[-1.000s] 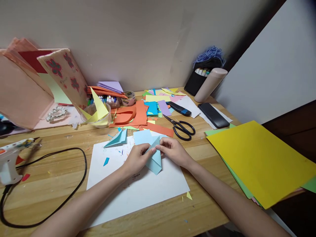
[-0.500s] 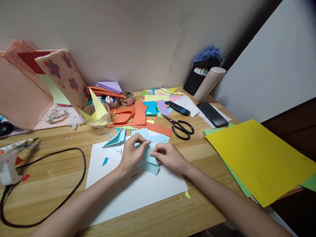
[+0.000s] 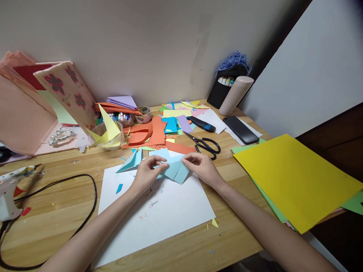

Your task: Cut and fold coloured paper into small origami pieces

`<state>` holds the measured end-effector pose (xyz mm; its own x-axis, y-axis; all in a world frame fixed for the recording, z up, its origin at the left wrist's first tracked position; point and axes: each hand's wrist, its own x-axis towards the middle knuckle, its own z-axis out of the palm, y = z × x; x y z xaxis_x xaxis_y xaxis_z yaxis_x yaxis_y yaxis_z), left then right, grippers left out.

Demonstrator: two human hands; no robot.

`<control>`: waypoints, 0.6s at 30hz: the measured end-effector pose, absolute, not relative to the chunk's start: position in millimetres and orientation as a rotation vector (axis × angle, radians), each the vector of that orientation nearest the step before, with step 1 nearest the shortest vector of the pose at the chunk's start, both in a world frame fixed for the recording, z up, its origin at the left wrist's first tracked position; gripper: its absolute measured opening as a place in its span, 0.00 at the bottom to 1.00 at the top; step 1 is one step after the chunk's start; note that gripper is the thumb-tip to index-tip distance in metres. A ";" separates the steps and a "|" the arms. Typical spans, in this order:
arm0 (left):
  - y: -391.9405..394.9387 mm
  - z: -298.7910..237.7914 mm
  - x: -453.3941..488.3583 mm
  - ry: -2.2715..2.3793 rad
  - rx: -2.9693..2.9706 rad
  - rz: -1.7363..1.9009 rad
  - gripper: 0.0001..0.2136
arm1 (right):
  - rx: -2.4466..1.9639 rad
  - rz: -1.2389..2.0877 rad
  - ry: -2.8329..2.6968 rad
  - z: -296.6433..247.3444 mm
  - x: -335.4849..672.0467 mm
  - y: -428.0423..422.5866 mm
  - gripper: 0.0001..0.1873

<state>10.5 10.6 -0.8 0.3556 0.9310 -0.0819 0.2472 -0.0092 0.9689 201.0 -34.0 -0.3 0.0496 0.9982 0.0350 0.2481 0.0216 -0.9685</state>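
A creased piece of light blue paper (image 3: 176, 170) is held above the white sheet (image 3: 170, 211). My left hand (image 3: 149, 172) pinches its left side between thumb and fingers. At its upper right corner, my right hand (image 3: 202, 168) grips the paper with thumb and fingertips. A folded light blue paper piece (image 3: 132, 161) lies at the white sheet's upper left, beyond my left hand. Below it rests a small blue paper scrap (image 3: 119, 188). Black-handled scissors (image 3: 208, 146) lie just past my right hand.
Orange paper (image 3: 157, 132) and coloured scraps are heaped behind. A glue gun (image 3: 11, 192) with a looping cord is at left. A plastic cup (image 3: 120, 138) holds yellow paper. A phone (image 3: 241, 129), a bottle (image 3: 236, 96) and yellow sheets (image 3: 295, 181) are at right.
The light blue paper has been turned and lifted away from me. My right hand has moved up to its upper right corner; the left still holds the left side.
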 end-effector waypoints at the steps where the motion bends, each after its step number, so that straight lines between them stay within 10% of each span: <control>1: 7.4 -0.6 11.7 1.078 1.558 0.724 0.12 | -1.393 1.018 -1.375 0.3 200.9 -34.1 0.09; 18: -7.2 -0.9 15.5 1.068 1.655 0.711 0.10 | -1.419 0.649 -1.281 35.4 227.4 -53.8 0.08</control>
